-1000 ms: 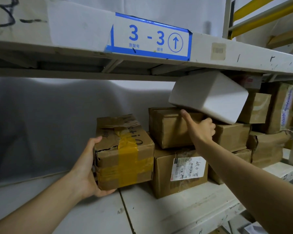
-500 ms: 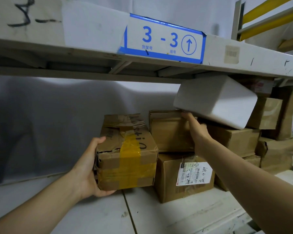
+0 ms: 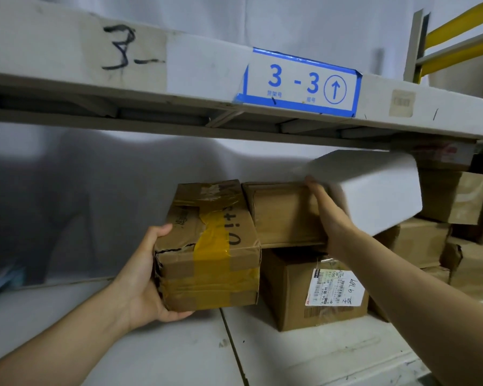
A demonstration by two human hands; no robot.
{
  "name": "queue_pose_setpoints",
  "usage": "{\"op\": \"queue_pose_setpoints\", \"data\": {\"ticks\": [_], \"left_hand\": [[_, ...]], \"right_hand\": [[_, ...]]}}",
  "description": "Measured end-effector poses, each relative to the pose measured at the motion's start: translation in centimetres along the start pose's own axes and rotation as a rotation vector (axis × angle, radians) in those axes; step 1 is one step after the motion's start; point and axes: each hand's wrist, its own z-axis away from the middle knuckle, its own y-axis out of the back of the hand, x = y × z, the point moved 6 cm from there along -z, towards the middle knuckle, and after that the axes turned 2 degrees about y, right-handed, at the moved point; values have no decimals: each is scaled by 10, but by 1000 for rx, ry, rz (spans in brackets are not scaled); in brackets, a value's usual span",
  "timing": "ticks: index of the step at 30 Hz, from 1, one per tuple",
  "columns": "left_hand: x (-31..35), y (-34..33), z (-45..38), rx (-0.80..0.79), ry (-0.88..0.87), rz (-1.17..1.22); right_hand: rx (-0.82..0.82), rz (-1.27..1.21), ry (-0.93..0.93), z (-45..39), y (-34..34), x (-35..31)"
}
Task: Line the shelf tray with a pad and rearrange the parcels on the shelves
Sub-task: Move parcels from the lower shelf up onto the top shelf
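Note:
My left hand [image 3: 148, 277] grips the left end of a battered cardboard parcel with yellow tape [image 3: 209, 252], which rests on the white shelf tray [image 3: 179, 349]. My right hand [image 3: 329, 215] reaches up to the lower left edge of a white foam box [image 3: 374, 190], which sits tilted on top of the stacked parcels just under the upper shelf. The fingers press against the foam box's underside; how far they wrap it is hidden. Below it lie a plain brown box [image 3: 285, 215] and a labelled brown box [image 3: 313, 288].
The upper shelf beam [image 3: 179, 79] carries a blue "3-3" label [image 3: 301, 84]. More brown parcels [image 3: 452, 218] are stacked at the right. A grey sheet [image 3: 67, 190] hangs behind the shelf. Yellow rack beams [image 3: 457, 29] show at top right.
The view has shifted left and closer. My right hand has slid up along the foam box's edge, and the box has tilted flatter. My left hand still holds the taped parcel.

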Motion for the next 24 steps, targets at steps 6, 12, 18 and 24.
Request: {"op": "queue_pose_setpoints", "data": {"ticks": [6, 12, 18, 24], "left_hand": [[0, 13, 23, 38, -27, 6], [-17, 25, 52, 69, -9, 30], [-36, 35, 89, 122, -9, 75], [-51, 39, 128, 191, -35, 138]], "right_hand": [[8, -55, -85, 14, -7, 4], [-75, -51, -110, 31, -12, 15], [-173, -31, -46, 48, -4, 18], [-261, -61, -61, 74, 8, 16]]}}
